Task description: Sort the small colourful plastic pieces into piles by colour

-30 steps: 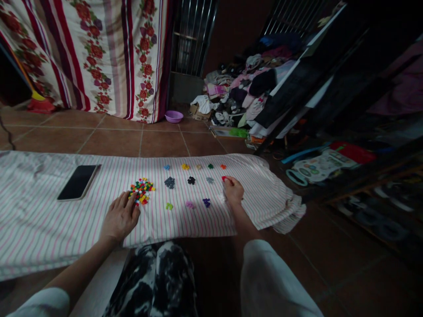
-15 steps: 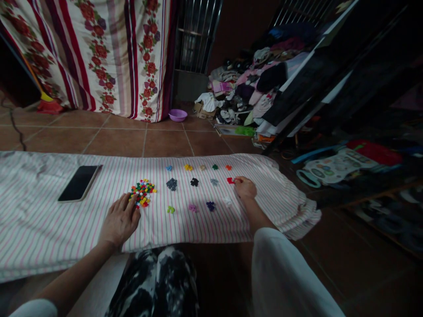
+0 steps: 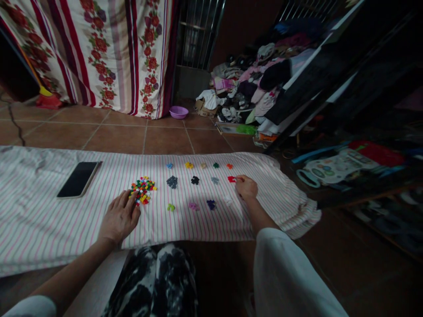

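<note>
My left hand [image 3: 120,215] lies on the striped cloth with its fingers stretched out. Its fingertips touch the near left edge of a mixed pile of small colourful toy blocks [image 3: 144,186]. At the right, my right hand [image 3: 247,187] has thumb and forefinger pinched together at a small group of red blocks [image 3: 231,179]; a red block appears to be between the fingertips, though they partly hide it. Left of it are light grey blocks [image 3: 215,180], black blocks [image 3: 195,180] and dark grey blocks [image 3: 172,182]. White blocks [image 3: 228,200] lie just nearer to me.
A back row holds blue [image 3: 169,165], yellow [image 3: 189,165], tan, green and orange groups. Lime [image 3: 171,207], pink [image 3: 193,206] and dark purple blocks [image 3: 211,204] form the near row. A phone [image 3: 79,179] lies left. Beyond the cloth are a purple basin [image 3: 179,112] and heaped clothes.
The view has tilted slightly. Both hands stay in almost the same places, the left at the mixed pile and the right at the red blocks.
</note>
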{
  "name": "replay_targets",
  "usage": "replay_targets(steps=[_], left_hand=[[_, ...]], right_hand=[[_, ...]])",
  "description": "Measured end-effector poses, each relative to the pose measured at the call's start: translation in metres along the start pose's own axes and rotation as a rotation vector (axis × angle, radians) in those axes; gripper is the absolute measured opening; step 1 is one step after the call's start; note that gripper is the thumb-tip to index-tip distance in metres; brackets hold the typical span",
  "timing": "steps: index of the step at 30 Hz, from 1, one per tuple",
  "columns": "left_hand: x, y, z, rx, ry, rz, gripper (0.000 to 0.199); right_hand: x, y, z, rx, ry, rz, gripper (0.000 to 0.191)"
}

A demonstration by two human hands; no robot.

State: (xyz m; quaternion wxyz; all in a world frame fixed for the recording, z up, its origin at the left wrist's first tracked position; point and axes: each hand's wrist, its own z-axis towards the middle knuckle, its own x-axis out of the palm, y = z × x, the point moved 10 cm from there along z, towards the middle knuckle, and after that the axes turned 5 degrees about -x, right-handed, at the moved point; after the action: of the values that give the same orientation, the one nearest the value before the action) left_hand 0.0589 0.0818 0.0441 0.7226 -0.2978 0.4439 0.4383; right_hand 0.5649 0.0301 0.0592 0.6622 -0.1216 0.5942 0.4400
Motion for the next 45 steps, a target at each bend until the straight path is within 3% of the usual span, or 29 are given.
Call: replay_targets(steps=[7, 17, 21, 26, 31, 36, 45], left_hand=[[0.0, 0.001, 0.001, -0.024, 0.012, -0.025, 0.051], [0.001, 0.004, 0.001, -0.071, 0.035, -0.05, 0.051], [0.002, 0.005, 0.001, -0.088, 0.026, -0.095, 0.051], [0.01, 0.009, 0.0, -0.113, 0.029, -0.13, 0.057], [0.016, 0.013, -0.002, -0.149, 0.013, -0.143, 0.061], [0.015, 0.015, -0.002, -0.164, -0.001, -0.142, 0.061], [0.008, 0.013, -0.002, -0.156, -0.018, -0.124, 0.056]], right_hand=[[-0.013, 0.023, -0.006, -0.108, -0.015, 0.024, 0.028], [0.003, 0.119, -0.034, -0.404, 0.046, 0.125, 0.026], [0.016, 0.171, -0.066, -0.566, 0.118, 0.187, 0.026], [0.032, 0.241, -0.127, -0.813, 0.251, 0.275, 0.024], [0.049, 0.29, -0.184, -0.938, 0.42, 0.374, 0.023], [0.062, 0.312, -0.216, -0.971, 0.503, 0.418, 0.021], [0.079, 0.32, -0.228, -0.868, 0.536, 0.36, 0.022]])
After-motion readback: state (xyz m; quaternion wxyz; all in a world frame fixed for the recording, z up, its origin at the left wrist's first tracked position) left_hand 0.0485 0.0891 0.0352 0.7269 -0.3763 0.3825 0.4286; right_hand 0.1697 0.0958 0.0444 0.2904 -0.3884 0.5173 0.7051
